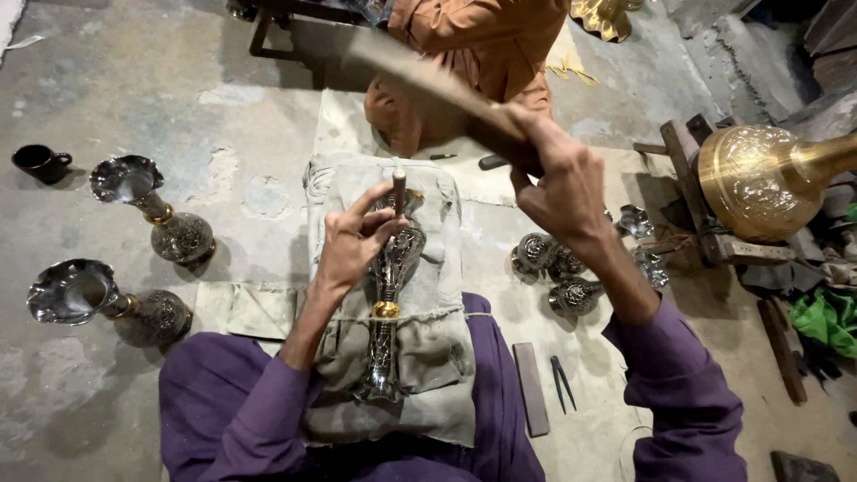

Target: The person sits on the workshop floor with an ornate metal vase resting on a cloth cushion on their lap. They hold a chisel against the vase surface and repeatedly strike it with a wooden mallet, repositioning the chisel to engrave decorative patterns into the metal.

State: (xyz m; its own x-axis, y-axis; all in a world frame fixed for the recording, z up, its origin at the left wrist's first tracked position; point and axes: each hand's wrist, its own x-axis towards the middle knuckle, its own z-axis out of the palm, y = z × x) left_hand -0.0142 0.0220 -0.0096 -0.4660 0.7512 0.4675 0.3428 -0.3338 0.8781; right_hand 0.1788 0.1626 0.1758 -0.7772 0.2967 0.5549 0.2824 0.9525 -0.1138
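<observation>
A: From the head camera, what is the left hand doing?

B: Its fingers are pinched round a thin metal punch, held upright with the tip on a silvery engraved vase. The vase lies lengthwise just below the grip, on a grey, rumpled cloth pad across the person's lap. It has a fluted mouth, a brass collar partway down and dense patterned relief.

A: And the right hand?

B: Clenched round the handle of a wooden hammer, raised up and to the right of the punch. The hammer is streaked with motion blur, so its head is hard to make out.

A: What lies around the grip?

B: To the left of it, on rough grey concrete, stand two finished vases with ruffled, shiny rims and dark engraved bellies, and farther off a small dark cup. To the right, under the raised forearm, sits a cluster of small silvery pieces, partly hidden by that arm. Below those lie a flat grey bar and a thin pair of dark pincers.

A: Anything cut off?

B: A big polished brass vessel on a wooden stand runs off the right edge. Beyond the punch, another person in orange clothing is cropped at the top edge. The purple sleeves hide both upper arms.
</observation>
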